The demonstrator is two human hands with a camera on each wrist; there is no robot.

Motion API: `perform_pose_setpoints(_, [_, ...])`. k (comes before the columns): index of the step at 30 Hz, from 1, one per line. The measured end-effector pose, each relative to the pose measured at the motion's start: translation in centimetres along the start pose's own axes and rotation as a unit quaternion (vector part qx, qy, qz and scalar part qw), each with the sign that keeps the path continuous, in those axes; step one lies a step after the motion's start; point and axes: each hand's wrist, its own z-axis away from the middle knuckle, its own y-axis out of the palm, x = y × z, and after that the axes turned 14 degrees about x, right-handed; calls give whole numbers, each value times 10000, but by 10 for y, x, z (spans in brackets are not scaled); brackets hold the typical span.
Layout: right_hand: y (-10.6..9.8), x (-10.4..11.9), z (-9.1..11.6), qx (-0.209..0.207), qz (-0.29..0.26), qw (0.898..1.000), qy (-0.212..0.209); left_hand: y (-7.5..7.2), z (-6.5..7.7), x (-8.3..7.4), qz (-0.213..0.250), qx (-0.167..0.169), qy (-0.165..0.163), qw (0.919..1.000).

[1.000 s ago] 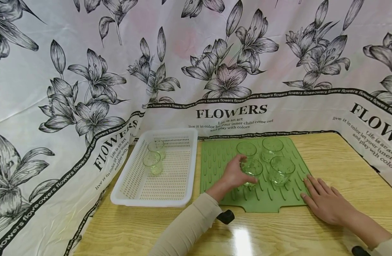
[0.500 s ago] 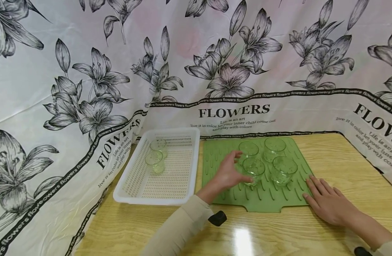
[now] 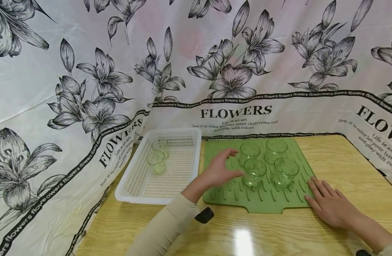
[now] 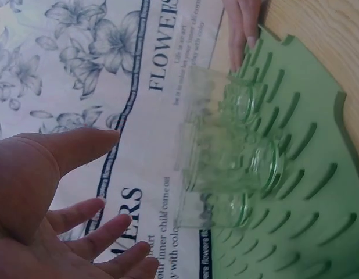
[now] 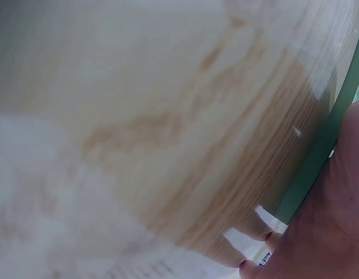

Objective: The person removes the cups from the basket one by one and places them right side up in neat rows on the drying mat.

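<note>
- The person is apparently setting out glass tumblers on the green ridged mat (image 3: 263, 205); the placing of the near-left tumbler (image 3: 254, 174) is looking complete, as it is standing upright there.
- Three other tumblers (image 3: 285, 172) are standing beside it on the mat, while two more (image 3: 157, 163) are sitting in the left part of the white perforated basket (image 3: 141, 200), left of the mat.
- The next move is probably calling for the left hand (image 3: 216, 170) to clear the rims and reach left into the basket.
- That hand is holding nothing, hovering just left of the near-left tumbler, thumb and fingers spreading apart.
- The right hand (image 3: 331, 206) is lying flat, gripping nothing, its straight fingers touching the mat's right edge.
</note>
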Motion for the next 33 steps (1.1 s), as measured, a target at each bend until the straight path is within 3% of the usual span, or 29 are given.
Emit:
perform_pose_setpoints(8, [-2,0,-1,-63,52,10000,0,-25,13,-2,-408,-109,36,9991])
perform_pose_setpoints(18, [0,1,-1,-56,-1,10000,-2,-63,37,15,-458,-574,261,9970])
perform_pose_setpoints(25, [0,0,0,-56,6,10000,28,-82,51,25,-571,-1005,-25,9933])
perform_pose_setpoints(33, [1,0,0,-80,-5,10000,6,-94,63,34,-465,-1231,-148,9912])
